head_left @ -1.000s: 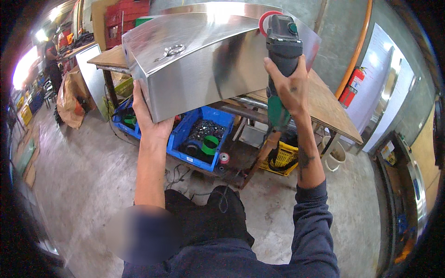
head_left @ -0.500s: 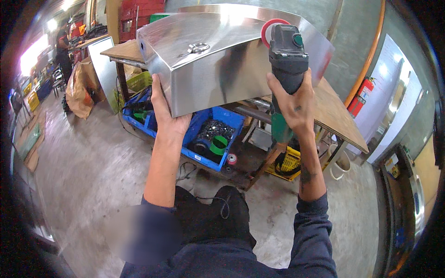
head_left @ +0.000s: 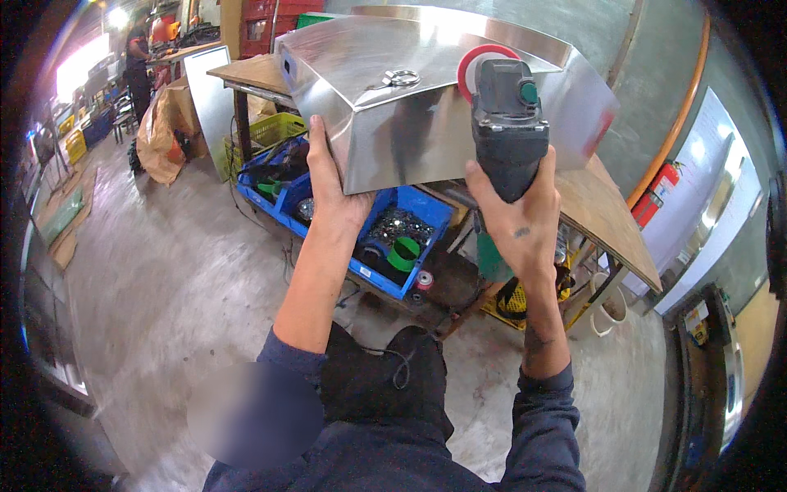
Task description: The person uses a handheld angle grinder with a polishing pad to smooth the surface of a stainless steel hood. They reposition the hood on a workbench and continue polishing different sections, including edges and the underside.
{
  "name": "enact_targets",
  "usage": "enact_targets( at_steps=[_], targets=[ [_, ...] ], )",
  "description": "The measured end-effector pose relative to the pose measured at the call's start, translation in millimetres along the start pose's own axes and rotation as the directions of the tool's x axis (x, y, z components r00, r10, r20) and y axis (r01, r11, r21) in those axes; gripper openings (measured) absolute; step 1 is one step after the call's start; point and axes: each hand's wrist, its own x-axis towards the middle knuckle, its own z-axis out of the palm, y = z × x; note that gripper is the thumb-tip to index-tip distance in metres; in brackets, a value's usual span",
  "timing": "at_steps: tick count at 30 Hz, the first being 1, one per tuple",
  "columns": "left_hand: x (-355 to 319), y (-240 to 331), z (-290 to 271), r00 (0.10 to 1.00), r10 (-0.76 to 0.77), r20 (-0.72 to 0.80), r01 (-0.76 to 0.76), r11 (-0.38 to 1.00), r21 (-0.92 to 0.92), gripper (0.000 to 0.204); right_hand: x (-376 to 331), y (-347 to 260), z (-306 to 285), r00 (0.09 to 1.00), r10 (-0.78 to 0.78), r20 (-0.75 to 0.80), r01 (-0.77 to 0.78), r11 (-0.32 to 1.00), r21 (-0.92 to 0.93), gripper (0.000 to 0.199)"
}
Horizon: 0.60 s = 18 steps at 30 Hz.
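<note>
A shiny sheet-metal housing (head_left: 434, 135) with angled sides rests tilted on a wooden workbench. My left hand (head_left: 334, 184) grips its lower near corner, thumb up along the side face and the other fingers hidden beneath. In my right hand (head_left: 525, 225) is an angle grinder (head_left: 510, 111), black at the head with green on its body. Its red-rimmed disc (head_left: 466, 80) is at the housing's upper front edge; whether it touches the metal cannot be made out. A metal ring fitting (head_left: 402, 78) sits on the housing's top face.
Blue bins (head_left: 385, 275) with metal bits and a green ring stand below the workbench (head_left: 602, 209). A yellow crate (head_left: 510, 307) and white bucket (head_left: 608, 307) are under its right side. A fire extinguisher (head_left: 656, 195) hangs at right. Another person (head_left: 138, 70) stands far left.
The grinder has moved left along the housing's upper edge, nearer its front corner. The whole view has shifted, so housing and left hand appear further right. Both hands keep their hold.
</note>
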Motion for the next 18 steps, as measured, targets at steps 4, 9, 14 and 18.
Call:
enact_targets(
  at_steps=[4, 9, 14, 18],
  targets=[
    [6.2, 3.3, -12.0, 0.999, 0.033, 0.043, -0.033, 0.999, -0.005, 0.061, -18.3, -11.5, 15.9, 0.997, 0.028, 0.065, -0.030, 0.999, 0.033, 0.065],
    [8.5, -2.7, -13.6, 0.993, 0.027, 0.113, -0.026, 1.000, -0.011, 0.060, -37.8, -29.6, 30.7, 0.983, -0.073, 0.166, 0.072, 0.997, 0.011, 0.078],
    [-22.4, 4.3, -33.7, 0.995, 0.038, 0.087, -0.065, 0.940, 0.336, 0.058, -58.7, -45.6, 66.7, 0.910, -0.295, 0.291, 0.238, 0.947, 0.215, 0.086],
    [-126.8, 18.3, -86.4, 0.984, 0.111, 0.136, -0.172, 0.752, 0.637, 0.068, -70.1, -75.9, 105.9, 0.848, -0.356, 0.393, 0.126, 0.855, 0.504, 0.084]
  ],
)
